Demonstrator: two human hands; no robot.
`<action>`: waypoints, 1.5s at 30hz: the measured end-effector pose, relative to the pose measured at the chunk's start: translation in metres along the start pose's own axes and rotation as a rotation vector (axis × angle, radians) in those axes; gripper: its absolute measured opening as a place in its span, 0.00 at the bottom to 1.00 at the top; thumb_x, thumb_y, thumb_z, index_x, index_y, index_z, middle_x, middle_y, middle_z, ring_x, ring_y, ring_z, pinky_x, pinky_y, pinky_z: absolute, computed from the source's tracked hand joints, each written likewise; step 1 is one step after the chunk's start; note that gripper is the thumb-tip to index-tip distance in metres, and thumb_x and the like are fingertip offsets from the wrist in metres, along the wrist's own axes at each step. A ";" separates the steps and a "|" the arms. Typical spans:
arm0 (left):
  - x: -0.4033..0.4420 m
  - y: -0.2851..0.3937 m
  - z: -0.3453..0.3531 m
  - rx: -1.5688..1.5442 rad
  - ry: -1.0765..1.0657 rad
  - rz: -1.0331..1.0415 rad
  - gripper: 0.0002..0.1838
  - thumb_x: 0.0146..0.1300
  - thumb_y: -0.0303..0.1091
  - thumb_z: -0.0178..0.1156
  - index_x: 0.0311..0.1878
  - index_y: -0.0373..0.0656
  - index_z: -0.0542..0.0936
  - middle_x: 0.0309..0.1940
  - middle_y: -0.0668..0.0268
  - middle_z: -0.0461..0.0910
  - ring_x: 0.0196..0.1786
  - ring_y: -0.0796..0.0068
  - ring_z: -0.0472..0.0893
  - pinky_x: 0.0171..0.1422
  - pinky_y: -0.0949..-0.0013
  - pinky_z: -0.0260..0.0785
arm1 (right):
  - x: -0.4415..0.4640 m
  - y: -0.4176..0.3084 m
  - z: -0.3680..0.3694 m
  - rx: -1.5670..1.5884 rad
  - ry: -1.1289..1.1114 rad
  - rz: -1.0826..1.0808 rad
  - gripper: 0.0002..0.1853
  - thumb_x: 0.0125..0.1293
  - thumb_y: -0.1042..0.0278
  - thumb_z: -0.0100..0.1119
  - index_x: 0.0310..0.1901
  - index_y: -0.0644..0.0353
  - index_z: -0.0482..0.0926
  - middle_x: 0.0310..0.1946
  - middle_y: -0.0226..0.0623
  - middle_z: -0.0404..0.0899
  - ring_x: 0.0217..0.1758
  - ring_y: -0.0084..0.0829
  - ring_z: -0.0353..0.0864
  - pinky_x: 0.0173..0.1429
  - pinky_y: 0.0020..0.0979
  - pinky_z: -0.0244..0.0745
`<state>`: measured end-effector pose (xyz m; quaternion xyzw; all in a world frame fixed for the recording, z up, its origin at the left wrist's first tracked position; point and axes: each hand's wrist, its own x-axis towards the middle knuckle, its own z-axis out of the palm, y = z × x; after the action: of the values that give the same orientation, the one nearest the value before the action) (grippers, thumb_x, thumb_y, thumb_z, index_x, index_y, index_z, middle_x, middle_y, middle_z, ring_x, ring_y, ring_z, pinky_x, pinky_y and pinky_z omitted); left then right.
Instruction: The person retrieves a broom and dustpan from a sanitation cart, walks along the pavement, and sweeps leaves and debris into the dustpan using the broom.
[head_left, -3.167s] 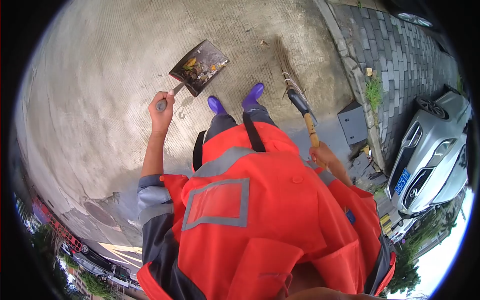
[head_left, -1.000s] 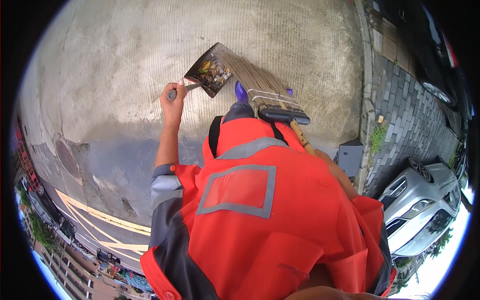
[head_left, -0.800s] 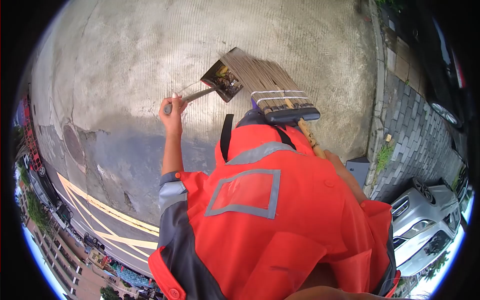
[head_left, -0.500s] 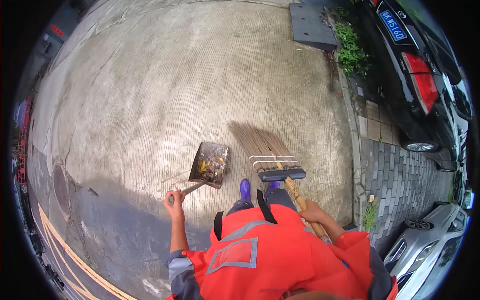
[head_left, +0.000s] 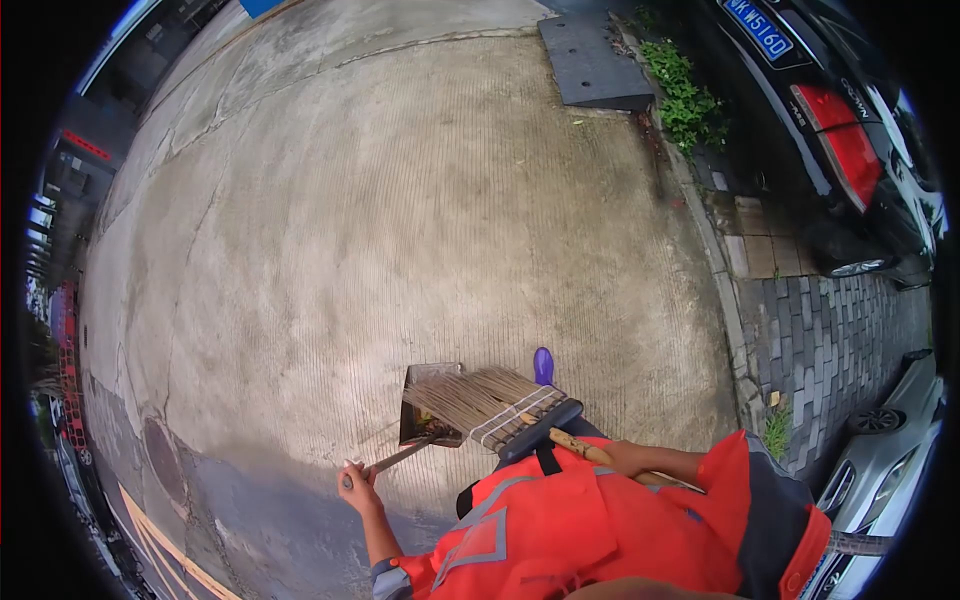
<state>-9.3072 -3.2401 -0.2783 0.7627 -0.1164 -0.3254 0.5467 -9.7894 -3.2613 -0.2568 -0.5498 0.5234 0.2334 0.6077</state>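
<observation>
My left hand point(head_left: 358, 482) is closed around the end of the handle of a long-handled dustpan point(head_left: 408, 400). Some leaf litter shows in the pan, partly hidden under the broom's bristles. My right hand point(head_left: 630, 460) grips the wooden shaft of a broom point(head_left: 500, 400). Its stiff, straw-coloured bristles are bound with white bands below a dark head, and they point left across the dustpan. Whether the bristle tips touch the pan, I cannot tell. One purple boot point(head_left: 543, 366) shows just past the broom; the other foot is hidden.
Ribbed concrete pavement point(head_left: 420, 200) stretches ahead. On the right run a kerb point(head_left: 725, 270), green plants point(head_left: 682, 95) and grey paving bricks point(head_left: 815, 340), with a black car point(head_left: 800, 150) and a silver car point(head_left: 890, 450) parked. A dark ramp plate point(head_left: 595, 60) lies at the far right.
The broom has swung left and down, so its bristles now lie over the dustpan. In view, the dustpan sits lower and slightly further right. One boot has moved forward.
</observation>
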 end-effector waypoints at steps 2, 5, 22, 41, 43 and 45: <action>0.007 0.014 0.000 0.007 0.043 0.009 0.14 0.60 0.41 0.54 0.28 0.39 0.68 0.29 0.62 0.71 0.30 0.73 0.73 0.33 0.68 0.76 | -0.005 -0.008 -0.028 0.049 0.002 -0.060 0.22 0.42 0.56 0.61 0.34 0.66 0.75 0.27 0.52 0.78 0.33 0.39 0.80 0.37 0.35 0.74; 0.014 0.042 0.008 -0.015 0.092 0.008 0.15 0.60 0.42 0.53 0.29 0.38 0.68 0.28 0.62 0.71 0.30 0.74 0.73 0.31 0.69 0.76 | 0.002 -0.018 -0.083 0.203 -0.005 0.026 0.16 0.45 0.59 0.59 0.30 0.64 0.75 0.21 0.44 0.77 0.22 0.32 0.78 0.28 0.32 0.73; 0.167 0.169 0.236 -0.036 0.091 0.007 0.18 0.60 0.42 0.54 0.26 0.35 0.66 0.23 0.64 0.66 0.24 0.74 0.71 0.32 0.65 0.78 | 0.097 -0.085 -0.356 1.098 0.338 0.186 0.05 0.49 0.73 0.52 0.22 0.63 0.68 0.13 0.33 0.67 0.12 0.23 0.66 0.16 0.26 0.66; 0.294 0.292 0.662 0.274 -0.693 0.233 0.19 0.63 0.40 0.51 0.24 0.32 0.68 0.29 0.58 0.72 0.35 0.74 0.74 0.46 0.67 0.75 | 0.094 -0.014 -0.550 1.590 0.639 0.402 0.05 0.48 0.72 0.51 0.21 0.59 0.66 0.13 0.30 0.66 0.10 0.21 0.63 0.12 0.23 0.60; 0.290 0.305 0.709 0.298 -0.703 0.242 0.19 0.62 0.40 0.51 0.24 0.31 0.68 0.31 0.56 0.72 0.37 0.72 0.74 0.47 0.67 0.75 | 0.102 0.015 -0.589 1.629 0.638 0.387 0.06 0.48 0.72 0.51 0.20 0.59 0.66 0.13 0.30 0.65 0.10 0.21 0.63 0.12 0.22 0.60; 0.279 0.322 0.756 0.304 -0.720 0.249 0.19 0.62 0.40 0.51 0.24 0.31 0.68 0.32 0.56 0.72 0.38 0.71 0.75 0.48 0.66 0.74 | 0.106 0.043 -0.625 1.755 0.640 0.311 0.06 0.49 0.71 0.52 0.20 0.58 0.66 0.12 0.29 0.65 0.10 0.20 0.63 0.12 0.22 0.60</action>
<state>-9.5092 -4.0832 -0.2318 0.6522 -0.4384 -0.4821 0.3874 -10.0277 -3.8504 -0.2739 0.1418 0.7213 -0.3271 0.5938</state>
